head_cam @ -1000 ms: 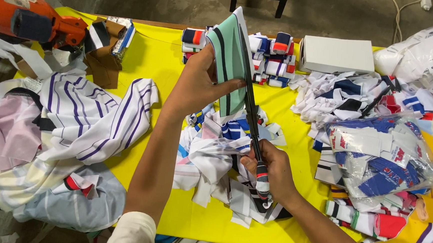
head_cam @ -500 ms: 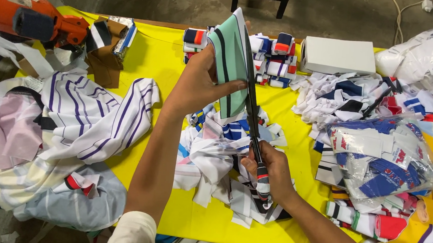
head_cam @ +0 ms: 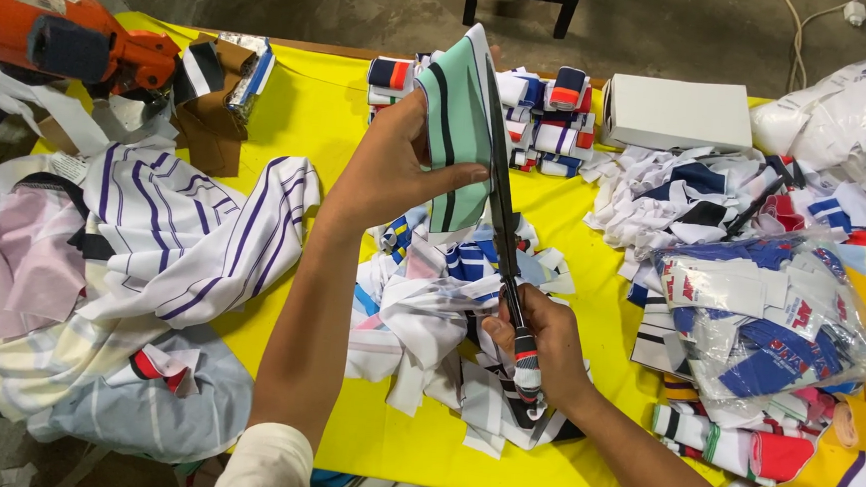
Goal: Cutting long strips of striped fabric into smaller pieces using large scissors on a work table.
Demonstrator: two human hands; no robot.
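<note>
Two hands work above the scrap pile (head_cam: 428, 323) on the yellow table (head_cam: 320, 126): right hand (head_cam: 537, 345) clenched around the shears (head_cam: 503, 208) (blades upright) over the pile, left hand (head_cam: 392, 171) pinching green cloth (head_cam: 458, 115) beyond it, against the blades.

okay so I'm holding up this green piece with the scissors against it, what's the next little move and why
Probably close the scissors along the edge. The left hand holds the green piece upright above the scrap pile, the blades lie against its right edge, and the right hand grips the handles, so a cut looks set up.
</note>
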